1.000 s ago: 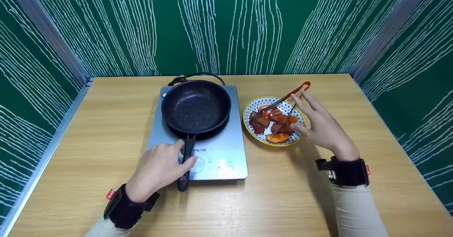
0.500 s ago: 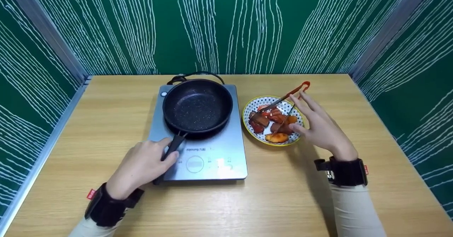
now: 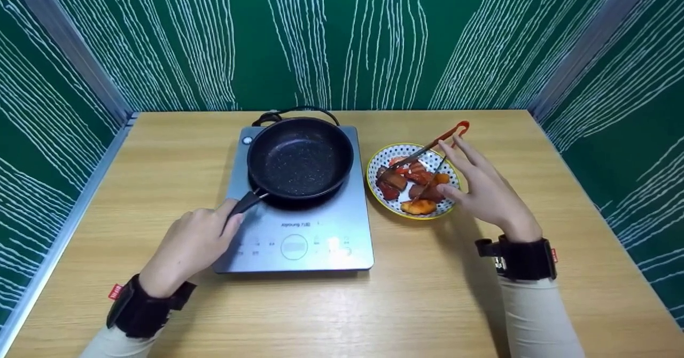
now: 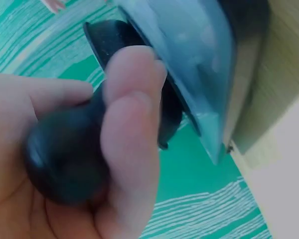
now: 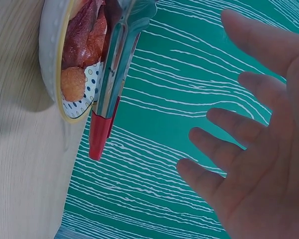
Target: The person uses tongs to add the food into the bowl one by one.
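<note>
My left hand [image 3: 189, 243] grips the black handle [image 4: 65, 154] of a speckled black frying pan [image 3: 302, 160]; fingers and thumb wrap round it. The pan, with nothing in it, sits over a silver induction cooktop [image 3: 342, 213], its handle angled to the lower left. My right hand [image 3: 489, 195] hovers beside a polka-dot dish [image 5: 49, 55] with a yellow rim, fingers spread and straight. Metal tongs with red ends [image 5: 100, 134] lie across that dish, apart from the fingers in the right wrist view. Several reddish-brown food pieces and a yellow-orange one [image 3: 419, 207] lie in the dish.
A black cable [image 3: 310, 109] loops behind the cooktop at the back. The wooden table [image 3: 417, 288] is bounded by green walls [image 3: 374, 43] with white lines at the back and both sides.
My left hand has swung the pan handle to the left, from nearly straight toward me to angled lower left; the pan body has shifted slightly right. The right hand has hardly moved.
</note>
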{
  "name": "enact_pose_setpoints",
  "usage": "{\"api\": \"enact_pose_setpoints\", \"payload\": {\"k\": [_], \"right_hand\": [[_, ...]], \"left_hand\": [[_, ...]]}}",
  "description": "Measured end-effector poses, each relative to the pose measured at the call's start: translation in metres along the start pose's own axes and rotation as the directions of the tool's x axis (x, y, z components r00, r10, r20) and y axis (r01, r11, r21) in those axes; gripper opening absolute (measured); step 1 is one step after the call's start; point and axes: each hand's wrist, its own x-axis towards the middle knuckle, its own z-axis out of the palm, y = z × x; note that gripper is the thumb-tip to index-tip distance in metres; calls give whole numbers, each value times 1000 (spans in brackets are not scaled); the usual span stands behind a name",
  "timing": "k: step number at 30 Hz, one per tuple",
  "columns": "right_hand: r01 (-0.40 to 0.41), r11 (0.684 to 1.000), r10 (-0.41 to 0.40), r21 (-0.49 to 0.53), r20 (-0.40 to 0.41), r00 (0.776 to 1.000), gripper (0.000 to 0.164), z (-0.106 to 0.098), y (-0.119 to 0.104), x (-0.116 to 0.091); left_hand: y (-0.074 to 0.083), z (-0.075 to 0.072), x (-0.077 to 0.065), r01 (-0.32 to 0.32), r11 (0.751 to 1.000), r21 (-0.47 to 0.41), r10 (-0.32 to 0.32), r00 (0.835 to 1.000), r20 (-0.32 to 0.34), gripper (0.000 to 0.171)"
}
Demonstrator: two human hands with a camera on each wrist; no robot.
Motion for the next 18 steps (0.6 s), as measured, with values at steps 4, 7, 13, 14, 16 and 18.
{"api": "enact_pose_setpoints", "payload": {"k": [4,7,13,14,16,18], "right_hand": [[14,1000,-14,-2,-3,1000,85,1,0,1],[13,1000,-13,3,3,1000,85,2,-1,1],[9,1000,-9,1,8,1000,85,3,-1,2],[11,1000,-11,1,8,1000,85,3,-1,2],[14,1000,-14,3,8,1000,85,3,-2,2],[15,1000,-15,4,8,1000,85,3,-2,2]], "left_hand": [[-10,0,1,-29,999,24,30,999,-38,21],[-16,2,4,-64,997,44,68,994,-89,17],[-28,7,10,-63,992,107,81,981,-174,22],[-29,8,11,-54,992,114,74,981,-177,25],[-31,8,12,-38,991,129,61,982,-180,29],[-31,9,13,-27,990,141,52,982,-182,32]]}}
